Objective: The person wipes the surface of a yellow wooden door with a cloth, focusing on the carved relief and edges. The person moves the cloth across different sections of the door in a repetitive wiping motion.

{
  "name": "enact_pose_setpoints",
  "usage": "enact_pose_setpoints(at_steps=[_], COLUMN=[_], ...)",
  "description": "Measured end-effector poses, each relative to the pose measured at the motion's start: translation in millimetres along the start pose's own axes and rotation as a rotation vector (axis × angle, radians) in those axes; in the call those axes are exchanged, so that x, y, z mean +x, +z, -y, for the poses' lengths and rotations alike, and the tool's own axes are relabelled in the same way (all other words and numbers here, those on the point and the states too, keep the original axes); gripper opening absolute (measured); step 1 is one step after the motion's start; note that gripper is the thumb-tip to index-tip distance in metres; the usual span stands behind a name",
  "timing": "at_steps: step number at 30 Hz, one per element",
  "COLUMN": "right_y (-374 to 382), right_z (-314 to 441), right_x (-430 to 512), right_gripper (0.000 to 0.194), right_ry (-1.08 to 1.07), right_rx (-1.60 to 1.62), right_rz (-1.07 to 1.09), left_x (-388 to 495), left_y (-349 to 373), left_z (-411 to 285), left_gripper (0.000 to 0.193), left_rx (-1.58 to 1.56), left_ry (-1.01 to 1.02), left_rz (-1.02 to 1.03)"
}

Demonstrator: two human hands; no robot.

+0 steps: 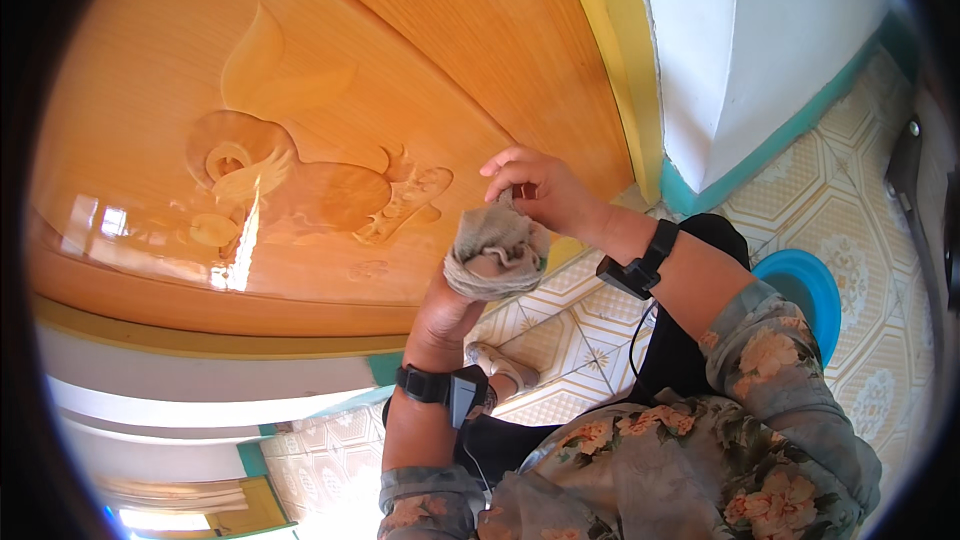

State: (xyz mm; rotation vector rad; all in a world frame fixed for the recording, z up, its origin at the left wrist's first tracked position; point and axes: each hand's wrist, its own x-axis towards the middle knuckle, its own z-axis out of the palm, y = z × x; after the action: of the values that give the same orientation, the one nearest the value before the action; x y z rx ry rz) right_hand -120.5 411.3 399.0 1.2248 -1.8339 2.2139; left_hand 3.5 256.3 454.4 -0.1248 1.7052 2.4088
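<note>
My left hand point(456, 307) is mostly hidden by a damp-looking grey-beige cloth point(499, 247), which is bunched over its palm and fingers. With thumb and fingers, my right hand point(544, 191) pinches the upper end of that same cloth. Both hands are close in front of a glossy orange-brown wooden door point(450, 90), whose surface bears a carved relief of a bird-like figure point(330, 195). Whether any finger touches the door is not clear.
A blue plastic basin point(825, 300) with liquid stands on the patterned tile floor point(795, 180), right of my knee. A yellow door frame point(637, 90) meets a white wall corner point(712, 67) with a green base strip. At the lower left, a curtain point(172, 496) hangs by a bright window.
</note>
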Motion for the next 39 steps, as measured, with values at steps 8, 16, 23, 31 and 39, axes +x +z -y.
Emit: enact_pose_setpoints(at_steps=[8, 16, 23, 31, 39], right_y=[-36, -68, -72, -72, -73], right_z=[9, -1, 11, 16, -1], right_x=[7, 10, 4, 2, 12], right_gripper=[0.017, 0.013, 0.011, 0.011, 0.011], right_ry=[0.193, 0.265, 0.293, 0.106, 0.262], right_rx=[-0.204, -0.120, -0.182, -0.098, -0.188], right_rz=[-0.292, -0.411, -0.359, -0.398, -0.349], left_x=[10, 43, 108, 147, 143], left_y=[12, 69, 51, -13, -41], left_z=[-122, -229, -181, -18, 60], left_gripper=[0.060, 0.061, 0.056, 0.035, 0.031], left_rx=[0.344, 2.062, 2.056, 2.139, 2.211], left_ry=[0.405, 1.767, 1.591, 1.260, 0.951], left_rz=[-0.099, -0.842, -0.559, 0.024, 0.302])
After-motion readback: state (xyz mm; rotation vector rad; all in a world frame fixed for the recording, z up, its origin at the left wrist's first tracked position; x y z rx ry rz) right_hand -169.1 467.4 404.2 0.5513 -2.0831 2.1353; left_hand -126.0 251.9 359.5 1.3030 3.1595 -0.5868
